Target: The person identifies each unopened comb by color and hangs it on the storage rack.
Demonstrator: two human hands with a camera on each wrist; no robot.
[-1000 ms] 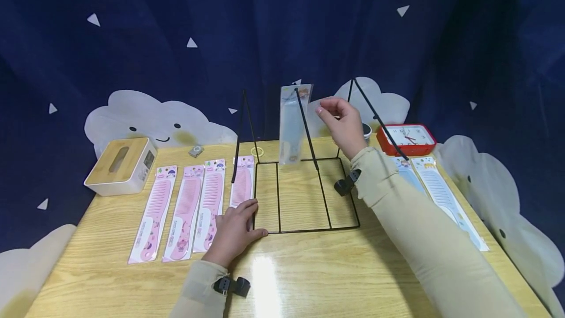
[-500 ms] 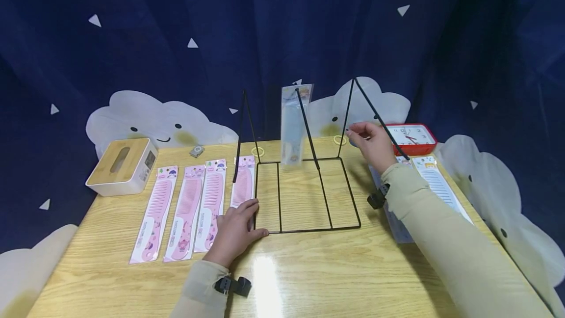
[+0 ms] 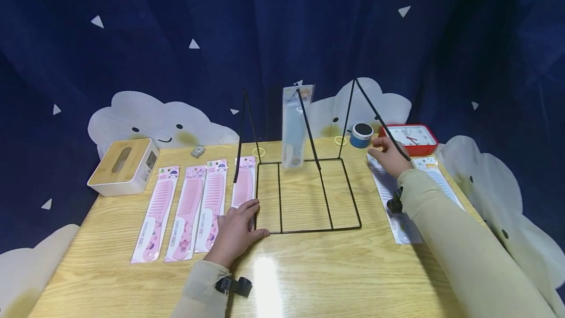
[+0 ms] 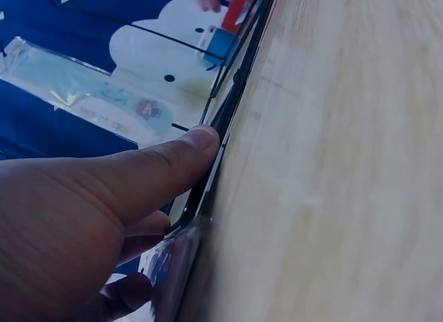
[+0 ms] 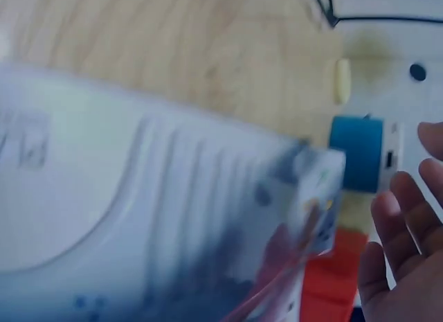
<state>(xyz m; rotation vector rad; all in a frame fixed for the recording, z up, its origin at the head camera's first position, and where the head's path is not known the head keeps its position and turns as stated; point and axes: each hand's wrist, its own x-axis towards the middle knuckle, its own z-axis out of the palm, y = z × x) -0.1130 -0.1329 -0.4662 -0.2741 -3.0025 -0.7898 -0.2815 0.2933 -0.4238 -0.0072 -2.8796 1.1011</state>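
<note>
1. The left hand [image 3: 236,232] lies flat on the wooden table [image 3: 309,278], fingers relaxed and holding nothing; its thumb [image 4: 176,159] presses along the near left corner of the black wire rack [image 3: 309,195].
2. Just left of that hand lie four pink combs [image 3: 194,207] in clear packets, side by side; the nearest one is partly under the fingers.
3. Beyond the left hand, a blue comb packet [image 3: 295,126] hangs upright from the rack's middle slanted rod, above the rack's base.
4. The right hand [image 3: 390,158] rests at the far end of a blue comb in its packet [image 3: 390,195] that lies flat on the table, right of the rack. The fingers touch the packet's top; whether they pinch it or only rest there cannot be told.
5. Just right of that hand lies another blue comb packet [image 3: 437,180]; beyond it stand a red clock [image 3: 412,137] and a small blue round speaker [image 3: 362,135].
6. Far left of the left hand sits a white box with a wooden lid [image 3: 122,166].
7. Behind the table hangs a dark blue curtain [image 3: 265,38] with white triangles and smiling white clouds [image 3: 150,121].
</note>
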